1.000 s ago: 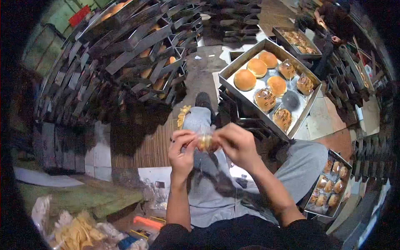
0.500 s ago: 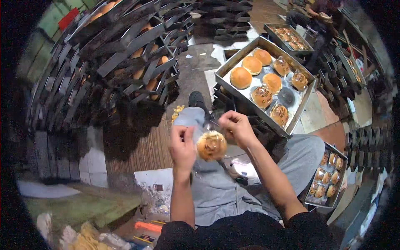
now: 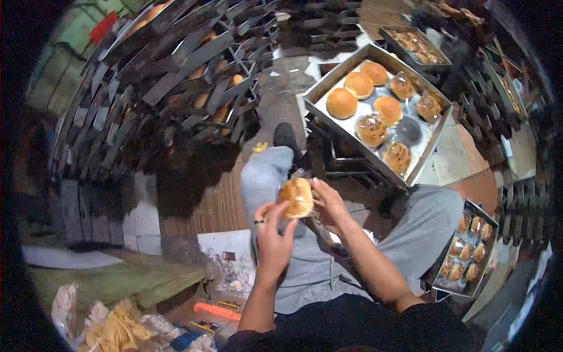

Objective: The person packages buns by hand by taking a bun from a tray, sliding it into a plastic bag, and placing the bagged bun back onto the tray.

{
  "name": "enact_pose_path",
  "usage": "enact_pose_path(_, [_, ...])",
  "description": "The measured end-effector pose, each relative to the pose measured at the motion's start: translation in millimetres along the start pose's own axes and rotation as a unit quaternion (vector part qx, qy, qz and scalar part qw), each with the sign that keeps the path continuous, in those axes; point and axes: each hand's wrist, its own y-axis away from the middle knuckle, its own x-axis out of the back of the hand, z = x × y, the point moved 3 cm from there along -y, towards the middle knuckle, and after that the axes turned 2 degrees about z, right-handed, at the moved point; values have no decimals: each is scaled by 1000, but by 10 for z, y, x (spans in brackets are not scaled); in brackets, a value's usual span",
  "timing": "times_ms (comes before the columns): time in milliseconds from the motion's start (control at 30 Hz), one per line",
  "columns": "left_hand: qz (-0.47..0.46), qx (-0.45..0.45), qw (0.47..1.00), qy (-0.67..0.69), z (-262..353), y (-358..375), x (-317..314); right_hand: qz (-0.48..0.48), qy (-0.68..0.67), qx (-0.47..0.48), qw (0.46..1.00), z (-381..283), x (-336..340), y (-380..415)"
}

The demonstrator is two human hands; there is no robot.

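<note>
A golden-brown bun (image 3: 300, 196) with brown streaks is held above my lap, tilted; clear plastic wrap seems to cover it. My left hand (image 3: 274, 230), with a dark ring, has its fingers against the bun's lower left side. From the right, my right hand (image 3: 329, 202) grips the bun's edge, its fingers partly hidden behind. Beyond my knees stands a deep metal tray (image 3: 359, 146) with plain buns (image 3: 342, 103) and streaked buns in clear wrap (image 3: 397, 157).
A second tray (image 3: 435, 286) of wrapped buns lies low at my right. Another tray (image 3: 450, 61) of buns is farther back, near a person (image 3: 463, 17). Stacked dark pans (image 3: 176, 70) fill the left. An orange tool (image 3: 218, 311) and crumpled yellow plastic (image 3: 120, 328) lie lower left.
My hands have closed in around the bun, which has turned from facing me to a tilted side view. Earlier they pinched the plastic above it. The view has shifted slightly.
</note>
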Motion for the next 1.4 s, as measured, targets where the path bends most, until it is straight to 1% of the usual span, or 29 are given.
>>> enact_pose_path(67, [37,-74,995,51,226,42,-207,3,12,55,998,-164,181,92])
enact_pose_path(167, [-1,-134,991,-29,51,222,-367,57,280,223,932,-761,480,272])
enact_pose_path(200, [-27,-113,975,-189,-8,285,-280,90,265,206,938,-1091,556,373])
enact_pose_path(267, [53,-84,990,-99,-667,373,-172,173,232,220,932,-1744,769,508])
enact_pose_path(300, [104,17,993,-52,-1037,380,-77,223,215,250,917,-1998,948,541])
enact_pose_path(333, [154,121,981,-8,-1364,424,91,346,337,240,842,-2212,1257,594])
enact_pose_path(367, [71,160,964,-199,-1614,536,323,454,447,222,738,-2359,1498,671])
enact_pose_path(400, [-10,190,905,-381,-1850,590,554,458,442,226,737,-2334,1547,781])
enact_pose_path(433, [-84,308,862,-393,-2066,555,702,470,530,368,602,-2278,1460,993])
enact_pose_path(467, [5,364,851,-378,-2184,532,783,460,596,491,438,-2134,1333,1175])
enact_pose_path(500, [3,358,854,-377,-2144,421,803,417,516,444,602,-1896,1331,1190])
enact_pose_path(567, [115,264,910,-299,-1878,199,850,356,522,351,691,-1282,1077,1256])
enact_pose_path(600, [209,104,938,-257,-1687,42,733,299,506,319,743,-852,1115,1175])
enact_pose_path(667, [278,-15,929,-243,-902,-327,400,232,641,199,704,-26,1172,1045])
enact_pose_path(733, [173,-79,977,-100,-516,-459,-41,124,685,175,696,529,1113,1068])
enact_pose_path(767, [56,-56,997,-13,-243,-430,-248,93,739,245,621,746,1205,1039])
enact_pose_path(800, [-73,-45,985,151,-69,-369,-483,82,738,231,629,657,1124,1036])
enact_pose_path(833, [-139,-26,975,171,8,-266,-768,70,737,218,636,484,1009,1042])
enact_pose_path(900, [-166,-178,967,79,9,-45,-1185,81,709,222,665,350,937,1077])
enact_pose_path(967, [-250,-15,960,123,-130,182,-1361,92,675,230,695,333,866,1137])
enact_pose_path(1000, [-350,117,927,70,-255,221,-1415,91,650,184,732,362,879,1191])
enact_pose_path(1033, [-347,114,928,70,-306,206,-1440,89,622,136,766,364,940,1224])
enact_pose_path(1067, [-332,80,934,100,-338,209,-1473,-10,651,180,737,365,1020,1216])
enact_pose_path(1133, [-270,-50,947,167,-315,168,-1525,-10,651,166,740,243,1093,1183])
enact_pose_path(1167, [-268,-52,948,163,-340,185,-1554,-10,648,154,746,174,1130,1124])
enact_pose_path(1233, [-316,17,895,314,-174,130,-1496,57,555,336,759,-593,787,1230])
enact_pose_path(1267, [-429,10,882,194,-89,-26,-1358,58,577,324,748,-785,830,1199])
enact_pose_path(1333, [-410,-7,903,128,90,-344,-1284,59,606,316,728,-1022,885,1266])
enact_pose_path(1400, [-387,-27,920,58,266,-626,-1197,-5,618,219,755,-1092,791,1273])
